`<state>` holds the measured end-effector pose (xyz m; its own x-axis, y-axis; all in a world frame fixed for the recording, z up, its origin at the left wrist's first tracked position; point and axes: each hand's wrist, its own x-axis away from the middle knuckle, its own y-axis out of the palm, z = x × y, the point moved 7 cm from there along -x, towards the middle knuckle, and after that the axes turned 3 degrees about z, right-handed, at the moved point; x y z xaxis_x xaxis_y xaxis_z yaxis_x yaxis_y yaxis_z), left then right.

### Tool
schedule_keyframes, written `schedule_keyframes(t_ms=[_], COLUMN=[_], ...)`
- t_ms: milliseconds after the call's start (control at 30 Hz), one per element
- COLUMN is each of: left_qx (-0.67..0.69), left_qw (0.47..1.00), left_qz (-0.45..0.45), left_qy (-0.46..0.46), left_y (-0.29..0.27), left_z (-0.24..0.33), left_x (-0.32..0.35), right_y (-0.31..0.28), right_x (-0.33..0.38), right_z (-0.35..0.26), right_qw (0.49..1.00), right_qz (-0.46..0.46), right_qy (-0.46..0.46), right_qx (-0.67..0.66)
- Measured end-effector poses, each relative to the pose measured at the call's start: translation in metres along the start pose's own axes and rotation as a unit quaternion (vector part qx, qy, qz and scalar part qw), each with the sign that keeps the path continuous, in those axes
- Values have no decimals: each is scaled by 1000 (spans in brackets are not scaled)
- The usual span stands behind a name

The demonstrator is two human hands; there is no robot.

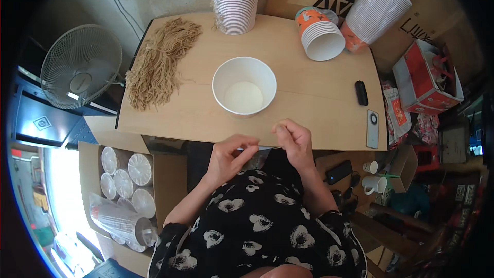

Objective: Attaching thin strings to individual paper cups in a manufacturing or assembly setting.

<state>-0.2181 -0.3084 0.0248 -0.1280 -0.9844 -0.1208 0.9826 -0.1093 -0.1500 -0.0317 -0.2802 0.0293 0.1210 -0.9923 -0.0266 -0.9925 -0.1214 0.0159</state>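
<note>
At the front edge of the table, my left hand (234, 155) is closed in a pinch, thumb against fingertips. My right hand (294, 141) is curled in a pinch a little to the right. A faint thin line shows between the fingertips, too fine to name. Just beyond them stands a white paper tub (244, 67), upright and open at the top, its pale bottom showing. At the far left of the table lies a bundle of tan strings (162, 62), loose ends spread toward me.
A tall stack of paper tubs (236, 10) stands at the back, tan strands hanging on its side. More tubs (319, 36) lie tilted at the back right. A phone (372, 128) and black object (361, 93) lie right. Left are a fan (81, 67) and a carton (170, 175) of wrapped cups.
</note>
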Motion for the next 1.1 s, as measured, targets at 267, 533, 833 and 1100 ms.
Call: schedule_keyframes(t_ms=[267,533,833,1100], left_qx=[191,211,236,125], left_qw=[980,971,965,988], left_qz=[-22,-26,8,-10], left_qy=[-57,-112,-117,-86], left_y=[6,11,7,5], left_z=[-12,-22,-40,-17], left_x=[-11,-7,-1,-10], right_y=[30,33,33,17], right_x=[21,23,24,24], right_z=[-8,10,24,21], right_qw=[986,991,997,999], right_qz=[-96,-99,-73,-32], right_qy=[-45,-34,34,7], right_qx=[131,86,11,-6])
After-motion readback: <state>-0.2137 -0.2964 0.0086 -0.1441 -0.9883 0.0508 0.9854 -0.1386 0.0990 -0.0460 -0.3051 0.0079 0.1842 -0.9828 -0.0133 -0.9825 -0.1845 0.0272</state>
